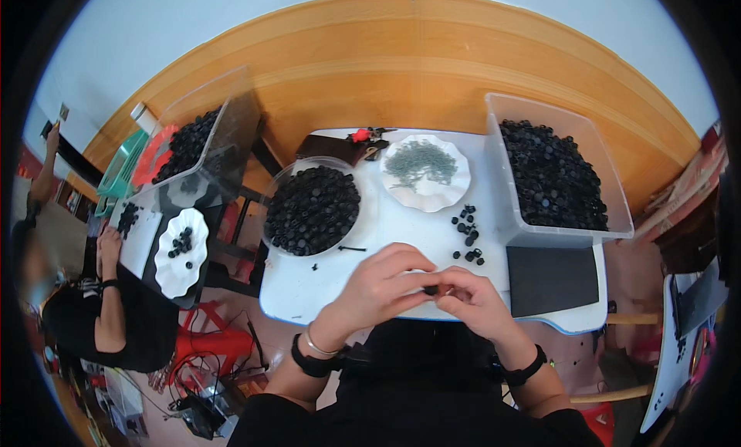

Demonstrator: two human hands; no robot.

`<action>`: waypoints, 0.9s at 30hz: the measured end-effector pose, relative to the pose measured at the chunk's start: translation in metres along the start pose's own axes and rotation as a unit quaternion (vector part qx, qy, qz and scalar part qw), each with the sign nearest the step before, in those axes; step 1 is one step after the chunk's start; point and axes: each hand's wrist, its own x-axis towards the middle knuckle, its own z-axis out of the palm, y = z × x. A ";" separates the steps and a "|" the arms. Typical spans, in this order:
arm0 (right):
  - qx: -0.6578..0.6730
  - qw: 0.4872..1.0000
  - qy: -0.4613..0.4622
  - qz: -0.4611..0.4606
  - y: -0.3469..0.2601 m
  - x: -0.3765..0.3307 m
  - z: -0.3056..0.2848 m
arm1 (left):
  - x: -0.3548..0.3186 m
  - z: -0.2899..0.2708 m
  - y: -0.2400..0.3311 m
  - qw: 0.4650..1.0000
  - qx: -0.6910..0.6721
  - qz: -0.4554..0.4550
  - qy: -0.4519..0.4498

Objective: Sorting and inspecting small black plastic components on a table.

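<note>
My left hand and my right hand meet above the front edge of the white table. Between their fingertips is a small black round part, mostly covered by the fingers. Beyond my right hand lies a loose group of black cap-like pieces. A round clear tub full of similar black pieces stands to the left. Farther back, a white scalloped plate bears a heap of thin greyish-green pieces.
A large clear bin of black pieces stands at the right, with a black mat before it. A thin black tool lies near the tub. At the left, a co-worker sits beside another scalloped plate and bin.
</note>
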 end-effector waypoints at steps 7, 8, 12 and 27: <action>-0.168 0.982 0.071 -0.059 -0.022 -0.004 -0.020 | -0.025 -0.074 -0.054 0.920 0.322 -0.187 0.123; -0.211 0.970 0.094 -0.079 -0.025 -0.004 -0.024 | -0.030 -0.083 -0.062 0.900 0.368 -0.221 0.077; -0.282 0.936 0.178 -0.114 -0.034 -0.006 -0.044 | -0.016 -0.058 -0.073 0.946 0.265 -0.175 0.060; -0.383 0.910 0.151 -0.047 -0.012 -0.010 -0.064 | 0.015 0.118 -0.079 0.970 0.080 -0.143 -0.180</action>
